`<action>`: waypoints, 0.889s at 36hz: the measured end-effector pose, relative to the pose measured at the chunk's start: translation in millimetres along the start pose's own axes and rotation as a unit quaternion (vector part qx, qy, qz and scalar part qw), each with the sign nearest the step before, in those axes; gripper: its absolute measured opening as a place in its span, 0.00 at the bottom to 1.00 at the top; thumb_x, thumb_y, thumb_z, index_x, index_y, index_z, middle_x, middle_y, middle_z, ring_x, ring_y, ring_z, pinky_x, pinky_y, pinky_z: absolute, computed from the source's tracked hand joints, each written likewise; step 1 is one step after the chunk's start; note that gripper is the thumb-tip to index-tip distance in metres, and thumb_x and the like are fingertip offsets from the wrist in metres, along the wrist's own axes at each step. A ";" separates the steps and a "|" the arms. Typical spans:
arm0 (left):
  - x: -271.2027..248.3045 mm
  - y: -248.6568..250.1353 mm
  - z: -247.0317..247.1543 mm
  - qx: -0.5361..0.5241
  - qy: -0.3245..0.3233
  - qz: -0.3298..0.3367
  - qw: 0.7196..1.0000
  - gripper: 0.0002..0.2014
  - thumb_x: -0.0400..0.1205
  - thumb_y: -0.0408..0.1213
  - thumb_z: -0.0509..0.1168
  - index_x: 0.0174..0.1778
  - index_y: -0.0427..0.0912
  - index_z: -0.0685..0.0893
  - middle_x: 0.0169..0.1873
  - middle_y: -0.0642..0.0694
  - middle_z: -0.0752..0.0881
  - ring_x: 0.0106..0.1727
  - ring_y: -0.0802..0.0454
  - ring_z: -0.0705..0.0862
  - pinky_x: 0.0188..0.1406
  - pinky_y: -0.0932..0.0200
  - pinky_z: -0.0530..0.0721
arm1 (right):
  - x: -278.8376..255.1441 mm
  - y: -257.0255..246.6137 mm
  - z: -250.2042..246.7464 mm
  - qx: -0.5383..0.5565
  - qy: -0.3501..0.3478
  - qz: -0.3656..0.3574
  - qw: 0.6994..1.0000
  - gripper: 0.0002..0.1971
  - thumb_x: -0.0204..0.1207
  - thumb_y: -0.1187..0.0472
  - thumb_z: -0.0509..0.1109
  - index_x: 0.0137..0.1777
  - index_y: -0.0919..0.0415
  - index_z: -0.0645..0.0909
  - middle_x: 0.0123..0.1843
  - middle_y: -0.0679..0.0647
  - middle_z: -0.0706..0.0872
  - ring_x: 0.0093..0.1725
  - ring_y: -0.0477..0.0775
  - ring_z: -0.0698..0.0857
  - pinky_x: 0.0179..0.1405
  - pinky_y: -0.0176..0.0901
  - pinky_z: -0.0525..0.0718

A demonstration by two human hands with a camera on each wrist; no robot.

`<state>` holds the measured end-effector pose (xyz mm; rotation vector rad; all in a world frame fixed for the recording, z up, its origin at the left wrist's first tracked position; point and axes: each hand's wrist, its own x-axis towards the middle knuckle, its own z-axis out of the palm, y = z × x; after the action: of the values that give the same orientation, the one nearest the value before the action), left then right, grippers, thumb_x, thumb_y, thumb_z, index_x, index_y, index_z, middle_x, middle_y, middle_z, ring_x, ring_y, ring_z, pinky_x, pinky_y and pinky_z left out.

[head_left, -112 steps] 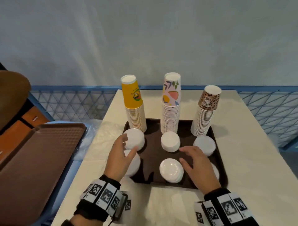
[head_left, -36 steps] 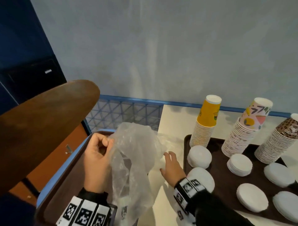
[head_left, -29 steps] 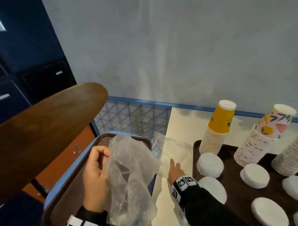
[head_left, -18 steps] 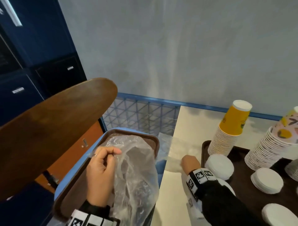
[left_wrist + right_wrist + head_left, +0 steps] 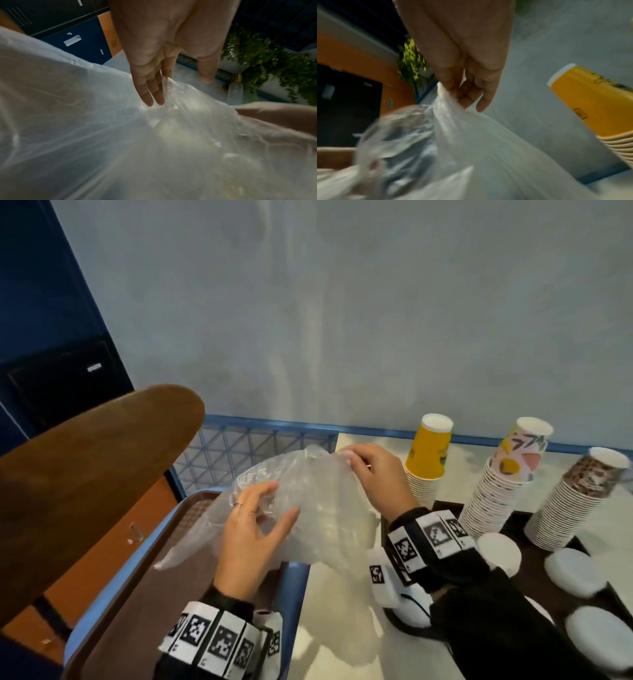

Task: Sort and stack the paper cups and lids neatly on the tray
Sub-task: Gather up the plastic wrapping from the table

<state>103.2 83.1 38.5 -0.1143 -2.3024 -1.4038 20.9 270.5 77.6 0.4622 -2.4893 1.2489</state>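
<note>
Between both hands is a clear plastic bag (image 5: pixel 318 508), over the gap between the table and a side tray. My left hand (image 5: pixel 282 499) lies on it with straight, spread fingers (image 5: pixel 150 94) and the thumb apart. Higher up, my right hand (image 5: pixel 346 455) pinches the bag's upper edge (image 5: pixel 453 108) with curled fingers (image 5: pixel 465 97). Right of it stand three cup stacks: yellow (image 5: pixel 426 460), pastel patterned (image 5: pixel 503 484) and leopard print (image 5: pixel 575 501). White lid stacks (image 5: pixel 498 553) (image 5: pixel 572 571) (image 5: pixel 599 642) lie on the dark tray (image 5: pixel 534 573).
A second brown tray (image 5: pixel 137 594) sits low at the left on a blue-edged surface. A wooden chair back (image 5: pixel 85 474) rises beside it. A blue mesh rail (image 5: pixel 257 446) runs along the wall behind the white table (image 5: pixel 335 611).
My right hand has risen from the table edge and now pinches the bag's top. My left hand has let go its pinch and lies flat on the plastic.
</note>
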 end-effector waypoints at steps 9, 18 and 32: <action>-8.8 34.9 27.0 0.076 -0.048 0.095 0.991 0.25 0.69 0.52 0.66 0.51 0.35 0.83 0.46 0.48 0.83 0.47 0.62 0.79 0.47 0.63 0.78 | -64.9 -45.4 -14.4 0.099 -0.173 -0.100 0.975 0.10 0.79 0.61 0.66 0.55 0.56 0.86 0.50 0.45 0.85 0.50 0.40 0.82 0.55 0.31 0.77; -19.9 41.4 40.1 0.045 -0.015 0.040 0.998 0.18 0.75 0.23 0.68 0.61 0.32 0.79 0.53 0.42 0.82 0.55 0.48 0.79 0.55 0.60 0.74 | -169.5 45.4 -42.4 -0.048 -0.043 0.186 0.981 0.08 0.74 0.59 0.71 0.52 0.51 0.79 0.49 0.45 0.78 0.53 0.47 0.83 0.53 0.37 0.78; -48.1 50.3 67.2 0.049 -0.077 0.058 0.994 0.19 0.75 0.22 0.67 0.62 0.33 0.77 0.59 0.36 0.82 0.63 0.39 0.79 0.61 0.56 0.73 | -271.4 102.0 4.2 -0.214 -0.208 0.338 0.893 0.14 0.76 0.67 0.59 0.57 0.62 0.81 0.58 0.61 0.83 0.61 0.58 0.81 0.46 0.38 0.68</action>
<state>139.4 172.8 34.4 -0.3311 -2.4412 -1.2607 221.0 363.7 -110.3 -0.3252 -3.3433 0.7812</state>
